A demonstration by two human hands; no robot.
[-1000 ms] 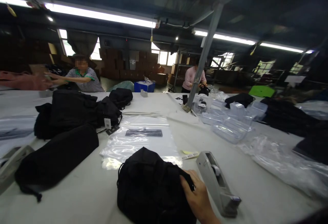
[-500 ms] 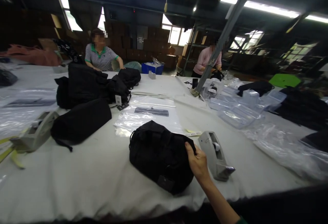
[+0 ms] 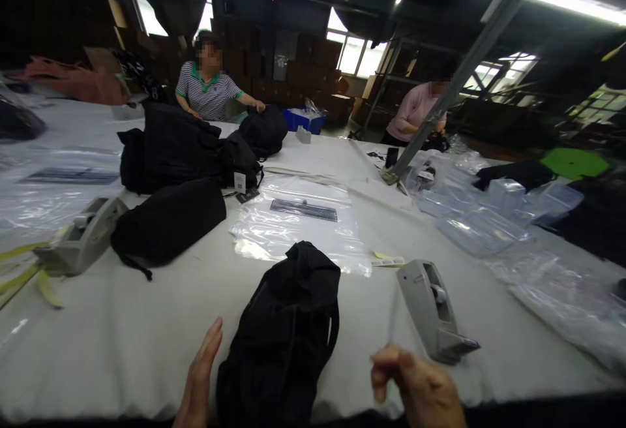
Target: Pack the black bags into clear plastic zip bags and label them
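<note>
At far left, a grey tape dispenser [image 3: 81, 235] sits on the white table [image 3: 122, 343], with a black rolled bag [image 3: 169, 222] just to its right. Behind these is a heap of black bags [image 3: 180, 147], and a person in a striped shirt [image 3: 210, 89] works at the table's far side.

At the near edge, the left hand [image 3: 198, 382] is open and flat, fingers straight, close beside the left flank of a black bag [image 3: 283, 336]. Whether it touches cannot be told. The bag lies lengthwise, its long axis running from the near edge away from the wearer, with the far end tipped slightly right and meeting a stack of clear plastic bags [image 3: 298, 226].

Right of the bag, apart from it, the right hand [image 3: 415, 389] is loosely clenched and holds nothing. A second tape dispenser [image 3: 433, 310] stands just beyond it, and clear plastic trays [image 3: 479, 219] lie farther right.
</note>
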